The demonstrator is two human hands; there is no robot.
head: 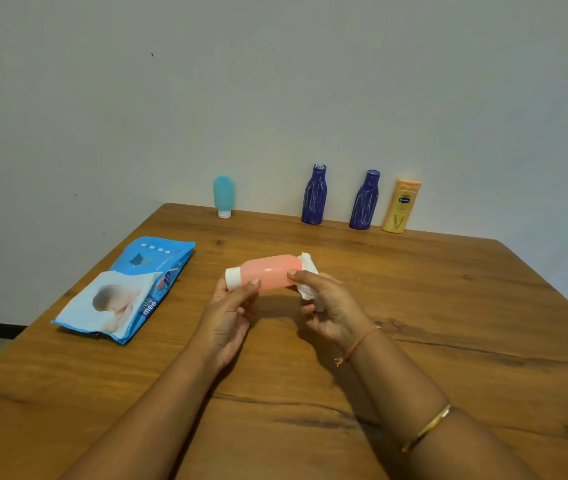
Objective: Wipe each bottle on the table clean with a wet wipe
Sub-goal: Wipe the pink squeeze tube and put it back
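A pink squeeze bottle (268,270) with a white cap lies sideways in the air above the wooden table (414,306). My left hand (230,313) grips it near the cap end. My right hand (327,306) presses a white wet wipe (308,266) around the bottle's rounded base, thumb on the pink body. Along the wall at the table's far edge stand a teal squeeze bottle (223,195) on its white cap, two dark blue bottles (314,195) (365,200), and a yellow lotion bottle (401,206).
A blue wet-wipe pack (130,289) lies flat on the table's left side, near its edge. The table's left edge runs diagonally with floor beyond it. A grey wall stands right behind the bottles.
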